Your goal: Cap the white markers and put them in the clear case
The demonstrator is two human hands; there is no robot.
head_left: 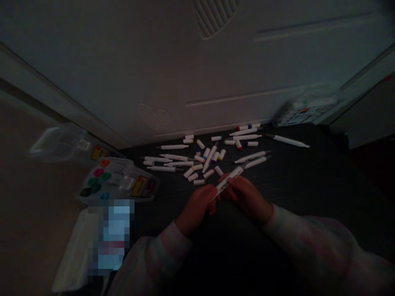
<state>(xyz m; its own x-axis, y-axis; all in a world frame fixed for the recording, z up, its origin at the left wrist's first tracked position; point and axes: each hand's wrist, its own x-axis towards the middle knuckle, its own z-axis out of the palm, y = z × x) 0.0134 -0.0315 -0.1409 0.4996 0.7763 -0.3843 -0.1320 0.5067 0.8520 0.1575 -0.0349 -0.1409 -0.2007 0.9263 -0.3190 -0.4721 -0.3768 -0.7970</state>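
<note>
Both of my hands grip one white marker (226, 183), which slants up to the right. My left hand (197, 207) is closed round its lower end, and my right hand (245, 196) holds it near the middle. Just beyond my hands, on the dark tabletop, lie loose marker caps (209, 173) with coloured ends. Uncapped white markers are strewn around them, among them one marker (210, 159) amid the caps and another marker (252, 156) beyond my right hand. The scene is dim, so the print on the held marker is unreadable.
At the left stands a clear case (145, 189) of colour-topped markers, with another clear plastic case (61, 144) behind it. A blurred-out glowing screen (115, 234) lies by a pale flat item (72, 250). Back right is a marker pack (305, 111) against the white panel (185, 61).
</note>
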